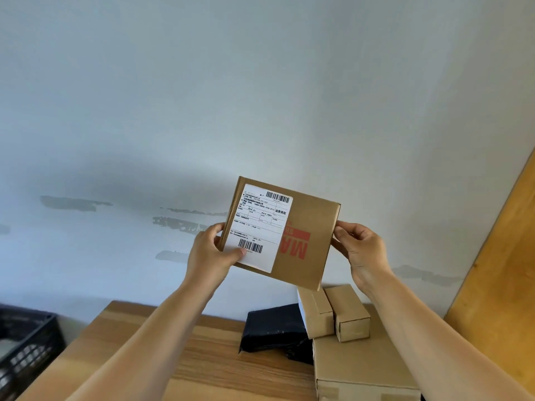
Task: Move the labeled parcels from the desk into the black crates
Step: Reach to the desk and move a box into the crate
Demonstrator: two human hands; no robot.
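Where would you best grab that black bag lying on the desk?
Probably its free left end, coming from above and the left. The black bag lies flat and crumpled on the desk, and its right side is pressed against the large box and the small boxes.

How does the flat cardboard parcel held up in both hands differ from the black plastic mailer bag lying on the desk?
The flat cardboard parcel is rigid and brown, while the black plastic mailer bag is soft and wrinkled. The parcel is raised off the desk, gripped by the left hand and right hand; the bag rests on the wooden desk. The parcel shows a white shipping label; no label shows on the bag.
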